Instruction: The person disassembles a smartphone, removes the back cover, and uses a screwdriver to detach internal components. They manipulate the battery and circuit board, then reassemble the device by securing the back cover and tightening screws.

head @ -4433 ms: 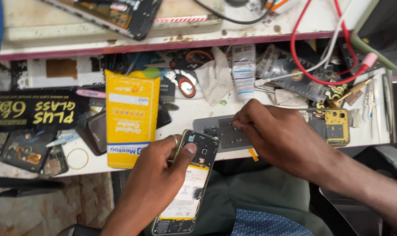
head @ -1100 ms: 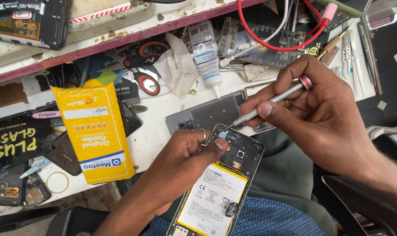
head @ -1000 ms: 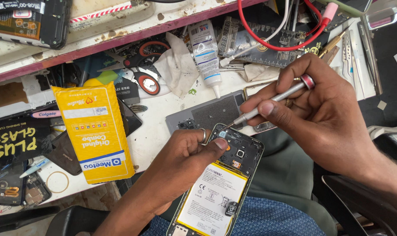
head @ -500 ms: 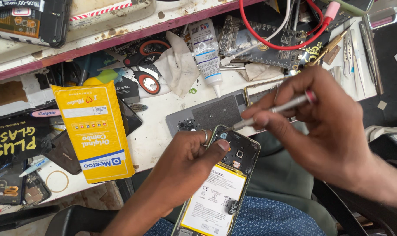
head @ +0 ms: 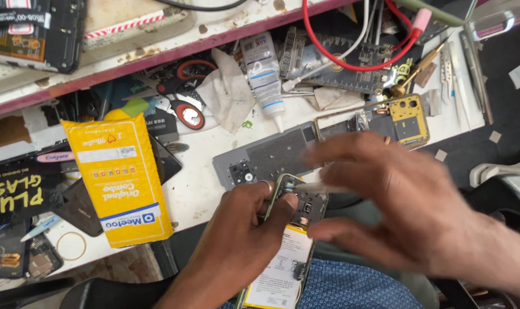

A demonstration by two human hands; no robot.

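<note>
We sit at a cluttered white workbench (head: pixel 214 189). On its left side lies a tall yellow cardboard packet (head: pixel 119 177), and a grey phone back cover (head: pixel 271 157) rests near the bench's near edge. Our right hand (head: pixel 397 212) is blurred above the opened phone with its white battery showing (head: pixel 285 246); we cannot tell its grip. Our left hand (head: pixel 237 246) clasps that phone at its upper edge, over our lap, just off the bench.
</note>
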